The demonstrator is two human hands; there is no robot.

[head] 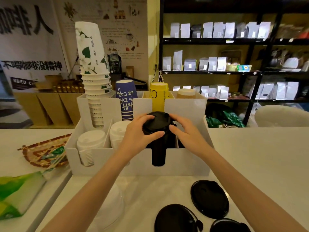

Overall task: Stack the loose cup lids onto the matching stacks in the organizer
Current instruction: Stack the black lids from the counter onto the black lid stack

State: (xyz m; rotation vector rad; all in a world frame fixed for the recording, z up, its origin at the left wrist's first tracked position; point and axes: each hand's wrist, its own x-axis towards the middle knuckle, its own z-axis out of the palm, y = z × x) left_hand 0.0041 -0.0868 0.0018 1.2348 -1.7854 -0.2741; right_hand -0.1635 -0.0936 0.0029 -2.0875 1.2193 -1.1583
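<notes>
Black domed lid (156,120) tops black lid stack (158,148) in white organizer (184,163), left hand (142,131) curled gripping its rim, right hand (185,131) half open, fingertips touching it.

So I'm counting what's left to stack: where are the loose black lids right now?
Three loose black lids lie on the white counter at lower right of the head view, in front of the organizer, beside the right forearm.
</notes>
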